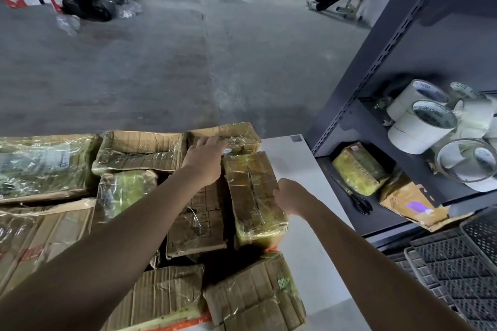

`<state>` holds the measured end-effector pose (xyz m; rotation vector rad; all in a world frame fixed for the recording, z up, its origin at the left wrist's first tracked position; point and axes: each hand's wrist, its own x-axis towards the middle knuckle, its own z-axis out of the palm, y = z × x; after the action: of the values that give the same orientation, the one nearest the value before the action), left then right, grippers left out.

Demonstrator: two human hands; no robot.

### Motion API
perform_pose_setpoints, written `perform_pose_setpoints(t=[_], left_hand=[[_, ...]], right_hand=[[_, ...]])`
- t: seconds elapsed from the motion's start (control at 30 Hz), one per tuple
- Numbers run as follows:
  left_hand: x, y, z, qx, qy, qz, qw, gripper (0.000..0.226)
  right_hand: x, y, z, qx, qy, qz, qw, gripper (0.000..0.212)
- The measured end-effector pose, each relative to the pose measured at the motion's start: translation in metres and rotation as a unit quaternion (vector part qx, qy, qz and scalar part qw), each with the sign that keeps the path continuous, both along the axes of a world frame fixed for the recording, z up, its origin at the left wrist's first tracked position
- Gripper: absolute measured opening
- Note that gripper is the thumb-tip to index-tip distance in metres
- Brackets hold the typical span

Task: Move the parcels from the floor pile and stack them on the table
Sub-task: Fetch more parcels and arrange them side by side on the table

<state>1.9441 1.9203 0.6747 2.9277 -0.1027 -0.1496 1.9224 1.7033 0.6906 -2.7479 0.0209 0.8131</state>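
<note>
Our left hand reaches forward with its fingers nearly straight, laid flat on the far parcel at the back edge of the white worktop. Our right hand has its fingers curled against the right side of the long taped parcel, gripping it where it lies on the worktop just beside the far parcel. More cardboard parcels crowd in on the left. On the grey shelf to our right sit tape rolls and scissors.
</note>
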Motion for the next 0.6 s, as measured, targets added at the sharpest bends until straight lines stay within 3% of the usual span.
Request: perform_pose_setpoints(t=[0.1, 0.4, 0.53, 0.6], left_hand=[[0.015, -0.002, 0.001, 0.014, 0.016, -0.027, 0.999, 0.075], [0.017, 0.013, -0.005, 0.011, -0.031, -0.070, 0.997, 0.066], [0.015, 0.012, -0.004, -0.020, -0.005, -0.051, 0.998, 0.058], [0.007, 0.013, 0.001, -0.051, -0.023, -0.021, 0.998, 0.053]], right_hand=[[-0.005, -0.004, -0.005, 0.046, 0.016, -0.008, 0.999, 0.017], [-0.006, -0.005, -0.007, 0.106, 0.045, -0.004, 0.993, 0.020], [0.005, -0.005, -0.002, 0.098, 0.015, -0.019, 0.995, 0.054], [0.019, -0.004, -0.005, 0.111, -0.019, -0.039, 0.993, 0.060]])
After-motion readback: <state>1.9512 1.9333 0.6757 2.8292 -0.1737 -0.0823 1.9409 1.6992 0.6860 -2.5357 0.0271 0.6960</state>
